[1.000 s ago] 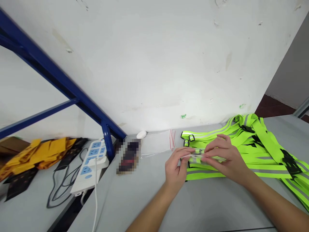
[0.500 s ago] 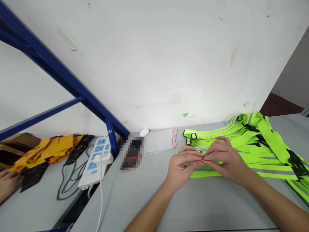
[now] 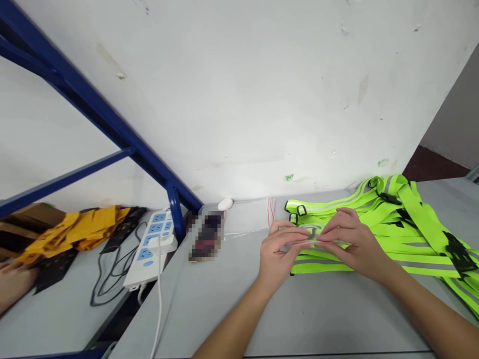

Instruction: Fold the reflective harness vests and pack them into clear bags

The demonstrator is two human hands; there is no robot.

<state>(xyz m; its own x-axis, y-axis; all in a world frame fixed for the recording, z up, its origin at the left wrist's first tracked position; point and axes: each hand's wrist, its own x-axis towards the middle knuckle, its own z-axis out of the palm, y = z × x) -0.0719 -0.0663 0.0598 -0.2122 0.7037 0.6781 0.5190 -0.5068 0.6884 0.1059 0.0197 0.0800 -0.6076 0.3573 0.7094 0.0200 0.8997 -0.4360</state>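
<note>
Both hands pinch the near edge of a small clear plastic bag [image 3: 311, 242] in front of me. My left hand [image 3: 275, 255] grips its left side between thumb and fingers. From the right, my right hand [image 3: 358, 245] pinches the same edge a short way off. Something green and grey shows through the bag; whether it is inside or behind cannot be told. Beneath and behind the hands lies a pile of neon-yellow reflective straps [image 3: 424, 249] with black buckles. Flat clear zip bags [image 3: 249, 218] with red lines along one end lie left of the pile.
A blurred-out flat object [image 3: 207, 237] and a white oval item [image 3: 225, 204] lie near the wall. Farther left are a power strip [image 3: 149, 252] with cords, a blue metal frame [image 3: 112, 124], yellow fabric pieces [image 3: 92, 228] and another person's hand [image 3: 17, 284].
My fingertips have moved apart along the bag's edge, so more of the clear plastic shows between them. The other person's hand has shifted slightly to the right in view.
</note>
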